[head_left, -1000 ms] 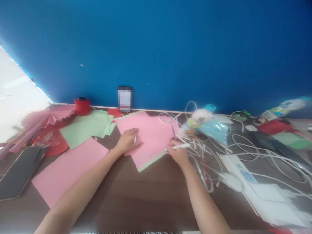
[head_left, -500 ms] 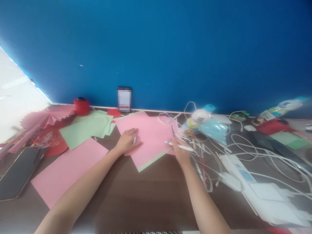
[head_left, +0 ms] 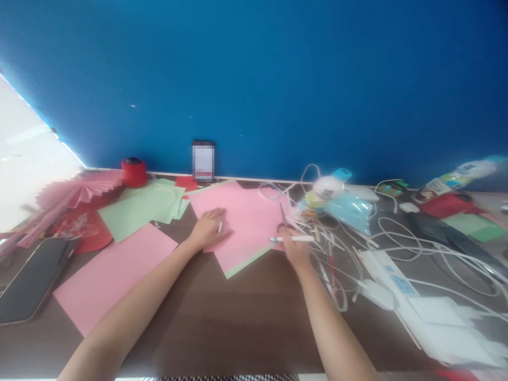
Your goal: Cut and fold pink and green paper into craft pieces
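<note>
My left hand (head_left: 209,228) lies with its fingers stretched out and thumb apart on a large pink sheet of paper (head_left: 248,219). A short white piece (head_left: 219,227), too blurred to name, shows between the thumb and fingers. Pale green paper edges peek out under the pink sheet. My right hand (head_left: 296,247) is closed around a white pen (head_left: 293,239), which points left, level over the sheet's right part. By its fingers is a dark, narrow tool (head_left: 283,212), probably scissors, partly hidden by the hand.
To the left are another pink sheet (head_left: 115,278), green papers (head_left: 138,209), a pink folded fan (head_left: 81,185) and a dark tablet-like device (head_left: 34,280). A phone (head_left: 203,161) leans on the blue wall. Tangled white cables, a power strip (head_left: 391,272) and a bottle (head_left: 327,188) crowd the right.
The pen in my right hand has swung from a slant to nearly level, its left tip moving slightly down. My left hand rests in the same place on the paper.
</note>
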Demonstrator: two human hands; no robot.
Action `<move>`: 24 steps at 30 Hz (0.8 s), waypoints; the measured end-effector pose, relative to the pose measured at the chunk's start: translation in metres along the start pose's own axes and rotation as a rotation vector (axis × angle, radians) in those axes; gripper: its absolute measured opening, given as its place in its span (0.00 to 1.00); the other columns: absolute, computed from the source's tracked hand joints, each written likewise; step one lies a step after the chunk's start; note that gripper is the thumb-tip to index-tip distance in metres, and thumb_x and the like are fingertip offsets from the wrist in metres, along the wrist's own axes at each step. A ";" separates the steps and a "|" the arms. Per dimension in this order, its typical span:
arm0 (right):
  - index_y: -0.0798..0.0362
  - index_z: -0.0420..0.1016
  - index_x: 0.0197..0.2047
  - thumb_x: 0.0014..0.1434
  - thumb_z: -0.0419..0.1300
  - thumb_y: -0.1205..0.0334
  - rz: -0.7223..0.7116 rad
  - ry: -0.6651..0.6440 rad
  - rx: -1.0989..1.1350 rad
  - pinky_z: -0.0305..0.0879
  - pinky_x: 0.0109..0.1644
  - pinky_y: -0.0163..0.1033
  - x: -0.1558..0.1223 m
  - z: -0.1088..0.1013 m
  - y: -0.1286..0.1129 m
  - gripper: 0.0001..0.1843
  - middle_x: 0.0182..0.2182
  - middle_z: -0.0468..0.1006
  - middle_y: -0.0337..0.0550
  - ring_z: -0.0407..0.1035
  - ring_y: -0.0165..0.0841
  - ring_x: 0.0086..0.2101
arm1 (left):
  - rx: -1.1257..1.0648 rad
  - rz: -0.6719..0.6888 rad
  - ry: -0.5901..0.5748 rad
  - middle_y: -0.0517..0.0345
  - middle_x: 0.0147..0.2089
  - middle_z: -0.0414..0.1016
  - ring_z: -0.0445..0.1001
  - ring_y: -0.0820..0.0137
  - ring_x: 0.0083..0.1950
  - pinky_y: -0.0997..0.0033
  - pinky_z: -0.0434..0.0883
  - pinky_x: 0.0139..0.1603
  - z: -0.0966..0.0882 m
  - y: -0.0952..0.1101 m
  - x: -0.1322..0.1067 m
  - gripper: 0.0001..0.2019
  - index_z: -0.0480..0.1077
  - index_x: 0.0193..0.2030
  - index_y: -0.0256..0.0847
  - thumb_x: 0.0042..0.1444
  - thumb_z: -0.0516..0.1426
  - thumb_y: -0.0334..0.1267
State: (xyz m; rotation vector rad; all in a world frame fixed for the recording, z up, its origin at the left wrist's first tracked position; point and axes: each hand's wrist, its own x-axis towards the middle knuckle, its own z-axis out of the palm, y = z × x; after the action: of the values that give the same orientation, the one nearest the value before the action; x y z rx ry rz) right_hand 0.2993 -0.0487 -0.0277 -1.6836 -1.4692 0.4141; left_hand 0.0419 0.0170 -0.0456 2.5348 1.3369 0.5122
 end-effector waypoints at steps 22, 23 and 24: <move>0.52 0.65 0.15 0.56 0.48 0.56 -0.050 0.044 0.005 0.60 0.28 0.35 0.002 0.001 0.006 0.20 0.15 0.70 0.38 0.66 0.31 0.21 | 0.010 0.011 -0.006 0.48 0.62 0.60 0.55 0.58 0.63 0.56 0.54 0.61 0.000 -0.001 0.000 0.29 0.66 0.53 0.35 0.54 0.48 0.57; 0.52 0.66 0.16 0.56 0.48 0.55 -0.036 0.061 0.023 0.60 0.28 0.35 0.003 0.002 0.008 0.20 0.15 0.70 0.38 0.66 0.31 0.21 | 0.013 0.012 -0.005 0.48 0.62 0.60 0.55 0.58 0.63 0.56 0.54 0.61 0.000 -0.001 0.000 0.29 0.65 0.53 0.35 0.54 0.48 0.57; 0.52 0.67 0.17 0.57 0.48 0.55 -0.023 0.082 0.039 0.60 0.28 0.35 0.003 0.002 0.011 0.20 0.15 0.71 0.38 0.66 0.31 0.21 | 0.016 0.012 -0.004 0.48 0.62 0.60 0.55 0.58 0.63 0.56 0.54 0.61 0.000 -0.001 0.000 0.29 0.65 0.53 0.35 0.54 0.48 0.57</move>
State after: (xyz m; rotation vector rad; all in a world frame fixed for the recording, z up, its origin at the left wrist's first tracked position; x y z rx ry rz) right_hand 0.3055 -0.0449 -0.0361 -1.6326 -1.4106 0.3554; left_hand 0.0414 0.0174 -0.0459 2.5575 1.3301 0.5001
